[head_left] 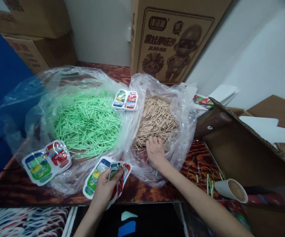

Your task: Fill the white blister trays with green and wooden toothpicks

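My left hand [107,185] is closed on flat, jar-shaped printed pouches [94,179], green-and-blue on one side and red on the other, above the table's front edge. One pouch is folded up at my thumb. My right hand [155,152] reaches into a clear plastic bag [185,138], its fingers curled down onto the near edge of a heap of thin brown sticks [157,118]; the fingertips are hidden. Left of it, another clear bag [37,108] lies spread around a pile of thin green sticks [88,123].
A printed pouch [47,161] lies at the left and a smaller pouch stack [125,99] between the piles. On the right are a tipped paper cup [231,190], loose rubber bands [199,174] and an opened carton [241,148]. A tall cardboard box [174,39] stands behind.
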Tool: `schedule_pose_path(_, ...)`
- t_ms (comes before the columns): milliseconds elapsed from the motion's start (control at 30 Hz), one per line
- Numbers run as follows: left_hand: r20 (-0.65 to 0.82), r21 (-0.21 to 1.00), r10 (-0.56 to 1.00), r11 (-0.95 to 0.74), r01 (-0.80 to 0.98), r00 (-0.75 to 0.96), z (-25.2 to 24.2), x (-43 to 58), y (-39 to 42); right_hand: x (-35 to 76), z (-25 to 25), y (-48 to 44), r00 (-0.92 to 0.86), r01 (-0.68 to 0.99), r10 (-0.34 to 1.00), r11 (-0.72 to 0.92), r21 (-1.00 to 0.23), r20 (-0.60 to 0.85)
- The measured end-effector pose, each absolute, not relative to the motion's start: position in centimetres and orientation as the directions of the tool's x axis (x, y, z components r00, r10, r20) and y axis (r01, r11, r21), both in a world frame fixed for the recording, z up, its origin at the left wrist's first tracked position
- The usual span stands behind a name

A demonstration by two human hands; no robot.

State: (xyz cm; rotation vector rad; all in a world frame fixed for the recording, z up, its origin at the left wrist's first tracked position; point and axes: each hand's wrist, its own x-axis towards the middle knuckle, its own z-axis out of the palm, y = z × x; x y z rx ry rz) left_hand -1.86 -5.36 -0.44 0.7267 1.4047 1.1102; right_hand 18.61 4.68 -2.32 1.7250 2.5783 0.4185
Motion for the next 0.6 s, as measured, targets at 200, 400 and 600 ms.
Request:
schedule_pose_path(200, -0.416, 0.903, 0.89, 0.38, -0.199, -0.187, -0.4, -2.6, -5.8, 20.3, -1.8, 5.1, -0.419, 0.898, 0.899, 0.388, 0.209, 0.129)
schedule_pose_path(400, -0.421, 0.902, 0.89, 0.389, -0.188, -0.174, -0.7, -2.8, -5.8, 20.0, -2.6, 5.3, -0.456, 0.874, 0.886, 0.429, 0.227, 0.084)
schedule_pose_path(600, -0.372, 0.924, 0.906, 0.34, -0.177, -0.202, -0.9, -2.9, -5.9, 20.6, -1.8, 6.0, -0.456, 0.885, 0.889, 0.447, 0.128, 0.047)
